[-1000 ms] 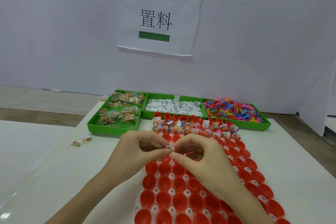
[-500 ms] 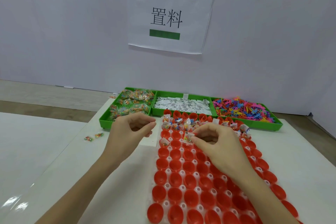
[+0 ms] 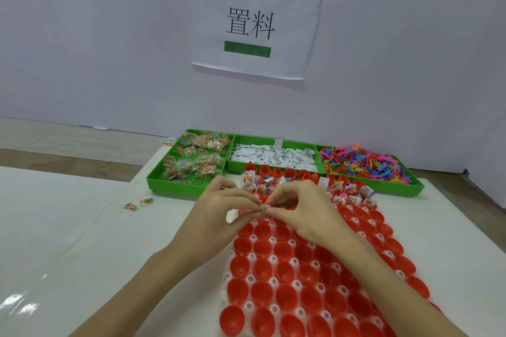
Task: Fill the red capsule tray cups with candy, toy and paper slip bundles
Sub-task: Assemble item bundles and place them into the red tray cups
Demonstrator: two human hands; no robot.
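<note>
We pinch one small bundle (image 3: 264,209) between the fingertips of our left hand (image 3: 219,216) and right hand (image 3: 304,213), just above the red capsule tray (image 3: 287,276), whose nearest unfilled cups lie directly beneath and toward us.

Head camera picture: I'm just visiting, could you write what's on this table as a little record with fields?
Surface: white table
Main item: red plastic capsule tray, far cups filled, near cups empty
Hands: left hand and right hand together pinch a small paper-wrapped bundle above the tray
Left bin: green plastic bin of candy packets
Middle bin: green bin of white paper slips
Right bin: green bin of colourful plastic toys
Stray: two candy packets on the table
Wall: white paper sign
</note>
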